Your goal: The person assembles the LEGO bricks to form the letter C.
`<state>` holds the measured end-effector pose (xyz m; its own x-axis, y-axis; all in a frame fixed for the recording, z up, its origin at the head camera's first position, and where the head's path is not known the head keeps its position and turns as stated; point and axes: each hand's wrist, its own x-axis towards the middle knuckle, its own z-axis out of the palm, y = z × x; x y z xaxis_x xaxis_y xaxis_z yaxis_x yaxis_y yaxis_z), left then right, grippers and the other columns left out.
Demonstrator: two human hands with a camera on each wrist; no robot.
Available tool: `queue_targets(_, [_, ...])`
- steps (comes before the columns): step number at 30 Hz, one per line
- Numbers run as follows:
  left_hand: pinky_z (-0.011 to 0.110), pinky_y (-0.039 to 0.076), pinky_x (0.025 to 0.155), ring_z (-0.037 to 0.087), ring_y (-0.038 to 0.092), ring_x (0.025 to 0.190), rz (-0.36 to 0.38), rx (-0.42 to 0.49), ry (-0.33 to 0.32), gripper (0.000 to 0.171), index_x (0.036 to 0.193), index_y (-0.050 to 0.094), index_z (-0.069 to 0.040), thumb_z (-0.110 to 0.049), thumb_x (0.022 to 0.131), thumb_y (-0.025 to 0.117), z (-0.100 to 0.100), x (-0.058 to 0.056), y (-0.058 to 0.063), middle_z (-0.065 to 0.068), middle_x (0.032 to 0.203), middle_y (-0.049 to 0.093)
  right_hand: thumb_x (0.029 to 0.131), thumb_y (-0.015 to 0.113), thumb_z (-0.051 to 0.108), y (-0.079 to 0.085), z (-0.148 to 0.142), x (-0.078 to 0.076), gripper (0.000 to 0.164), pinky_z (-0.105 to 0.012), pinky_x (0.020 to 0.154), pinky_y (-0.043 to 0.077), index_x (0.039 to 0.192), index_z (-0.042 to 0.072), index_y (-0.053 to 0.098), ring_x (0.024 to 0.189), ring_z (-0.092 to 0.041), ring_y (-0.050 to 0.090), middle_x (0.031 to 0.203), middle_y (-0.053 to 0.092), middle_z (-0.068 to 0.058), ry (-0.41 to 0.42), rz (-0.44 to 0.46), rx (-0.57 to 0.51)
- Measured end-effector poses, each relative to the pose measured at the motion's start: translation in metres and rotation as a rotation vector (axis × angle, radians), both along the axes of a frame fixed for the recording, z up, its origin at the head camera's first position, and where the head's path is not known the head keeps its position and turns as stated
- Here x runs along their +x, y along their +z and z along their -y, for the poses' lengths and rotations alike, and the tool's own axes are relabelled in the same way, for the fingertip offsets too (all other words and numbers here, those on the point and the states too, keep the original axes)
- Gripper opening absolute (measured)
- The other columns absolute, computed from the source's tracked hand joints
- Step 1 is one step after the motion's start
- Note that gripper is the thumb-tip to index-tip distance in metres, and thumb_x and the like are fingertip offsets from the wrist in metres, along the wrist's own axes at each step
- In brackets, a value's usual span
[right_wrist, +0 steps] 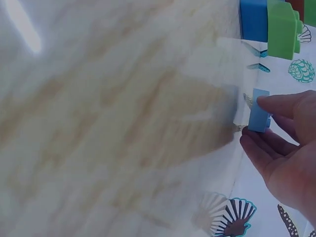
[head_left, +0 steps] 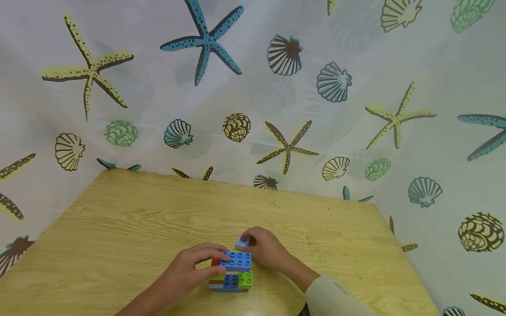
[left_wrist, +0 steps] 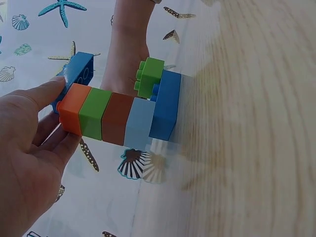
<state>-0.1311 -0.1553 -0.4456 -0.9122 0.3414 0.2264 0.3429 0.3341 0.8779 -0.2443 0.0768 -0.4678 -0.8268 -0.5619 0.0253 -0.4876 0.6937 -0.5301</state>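
My left hand (head_left: 194,265) grips the top of a small toy-brick tower, with fingers on the long blue top brick (head_left: 242,260) and the orange brick (left_wrist: 74,106) under its end. Below the orange come a green brick (left_wrist: 95,113), a brown brick (left_wrist: 117,118) and a light blue brick (left_wrist: 139,120), stacked on a blue base brick (left_wrist: 167,106). On the base's other end sits a lime green brick (head_left: 245,279), beneath the overhanging top brick. Just beyond the tower, my right hand (head_left: 268,248) pinches a small light blue brick (right_wrist: 259,109) between thumb and fingers, low over the table.
The wood-grain table (head_left: 130,219) runs back to a pale curtain (head_left: 237,96) printed with starfish and shells, which also rises along both sides. The tower stands near the table's front, between my forearms.
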Motion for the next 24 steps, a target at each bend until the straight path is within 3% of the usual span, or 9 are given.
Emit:
queue_targets(7, [0.053, 0.053, 0.099, 0.029, 0.062, 0.122, 0.023, 0.013, 0.007, 0.017, 0.109, 0.074, -0.03, -0.037, 0.094, 0.071, -0.002, -0.001, -0.001, 0.001, 0.13, 0.066, 0.096, 0.071, 0.018, 0.009, -0.013, 0.012, 0.017, -0.036, 0.096, 0.056, 0.113, 0.016, 0.069, 0.109, -0.017, 0.066, 0.114, 0.068, 0.002, -0.027, 0.074, -0.169])
queue_targets(14, [0.054, 0.052, 0.1, 0.029, 0.062, 0.122, 0.034, 0.024, 0.007, 0.017, 0.108, 0.074, -0.03, -0.037, 0.093, 0.072, -0.002, -0.003, -0.003, 0.0, 0.13, 0.066, 0.097, 0.069, 0.018, 0.017, -0.028, 0.025, 0.016, -0.03, 0.093, 0.057, 0.113, 0.015, 0.069, 0.104, -0.016, 0.067, 0.113, 0.067, 0.001, 0.026, 0.101, -0.308])
queue_targets(24, [0.054, 0.052, 0.101, 0.026, 0.062, 0.12, 0.04, 0.018, 0.031, 0.016, 0.104, 0.073, -0.031, -0.039, 0.091, 0.074, -0.005, -0.002, -0.001, -0.002, 0.128, 0.066, 0.095, 0.072, 0.016, 0.024, -0.042, 0.042, 0.014, -0.033, 0.095, 0.057, 0.108, 0.017, 0.069, 0.105, -0.016, 0.067, 0.112, 0.068, 0.001, 0.065, 0.102, -0.412])
